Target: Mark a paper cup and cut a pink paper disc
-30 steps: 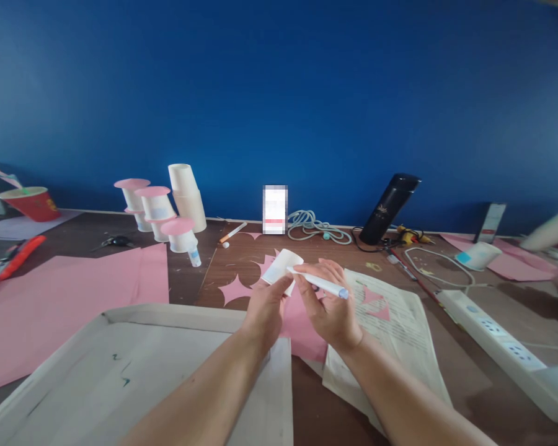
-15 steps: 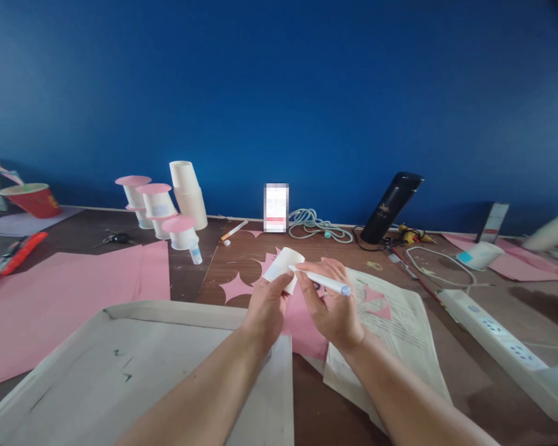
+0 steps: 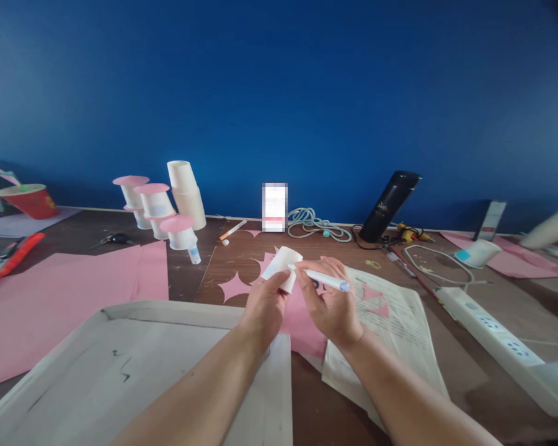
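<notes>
Head view: small white paper cup held tilted at centre of frame, in the left hand. Left fingers closed on it, thumb on the near wall; the other fingertips mostly hidden. Right hand pinches a slim white pen with a pale blue butt end, writing-fashion, point end at the cup wall; contact too small to confirm.

Risks, as judged: curved wall could make the tip skid; thin paper may dent if either hand presses hard; left thumb close to the tip, so wet ink might smear. Slack left hold could let the cup turn.

Pose: forearms rise from lower centre and lower right, converging; hands nearly meeting, flat pink paper sheet visible between the wrists.
</notes>
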Available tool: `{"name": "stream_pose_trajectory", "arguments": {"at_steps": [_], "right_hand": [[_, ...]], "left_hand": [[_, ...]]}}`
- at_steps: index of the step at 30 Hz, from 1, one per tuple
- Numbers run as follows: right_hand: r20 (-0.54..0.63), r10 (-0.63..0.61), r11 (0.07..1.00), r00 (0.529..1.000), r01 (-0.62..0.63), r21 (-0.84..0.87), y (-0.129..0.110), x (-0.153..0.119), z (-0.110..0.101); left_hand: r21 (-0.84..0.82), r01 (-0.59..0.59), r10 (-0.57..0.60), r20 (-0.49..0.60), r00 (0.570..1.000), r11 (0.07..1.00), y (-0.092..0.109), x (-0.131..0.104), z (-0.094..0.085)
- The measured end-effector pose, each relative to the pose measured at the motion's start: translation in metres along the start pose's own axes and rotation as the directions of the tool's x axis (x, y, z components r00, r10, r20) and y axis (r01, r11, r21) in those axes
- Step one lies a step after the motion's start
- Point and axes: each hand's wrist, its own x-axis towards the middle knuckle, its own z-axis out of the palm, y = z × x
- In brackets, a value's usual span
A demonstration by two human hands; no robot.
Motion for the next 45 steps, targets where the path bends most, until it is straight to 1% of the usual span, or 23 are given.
{"name": "stream_pose_trajectory", "arguments": {"at_steps": [4,11,16,23,31,41,45], "right_hand": [[-0.005,0.000,1.000,1.000,0.000,0.005,0.0004,-0.0002,0.0003],[0.005,0.007,1.000,1.000,-0.007,0.017,0.0017,-0.0007,0.0003],[0.009,0.010,1.000,1.000,-0.010,0.006,0.0017,-0.0008,0.0000],[0.013,0.017,1.000,1.000,-0.017,0.001,0.0016,-0.0006,-0.0003],[0.001,0.022,0.999,1.000,-0.022,0.024,0.0002,-0.0004,-0.0011],[-0.014,0.045,0.998,0.999,-0.044,0.044,0.0016,0.0000,-0.0007],[0.002,0.049,0.997,0.999,-0.049,0.061,0.0025,-0.0004,-0.0002]], "left_hand": [[-0.017,0.015,-0.015,-0.005,1.000,1.000,-0.0008,0.0013,0.0000],[-0.047,0.045,-0.048,-0.050,0.998,0.998,0.0008,0.0009,0.0016],[-0.069,0.059,-0.065,-0.100,0.993,0.996,0.0015,0.0009,0.0020],[-0.111,0.079,-0.093,-0.127,0.987,0.991,0.0045,-0.0003,0.0051],[-0.158,0.096,-0.118,-0.136,0.984,0.983,0.0071,-0.0006,0.0060],[-0.174,0.094,-0.119,-0.144,0.982,0.980,0.0079,-0.0006,0.0063],[-0.159,0.088,-0.114,-0.164,0.980,0.983,0.0086,0.0005,0.0074]]}}
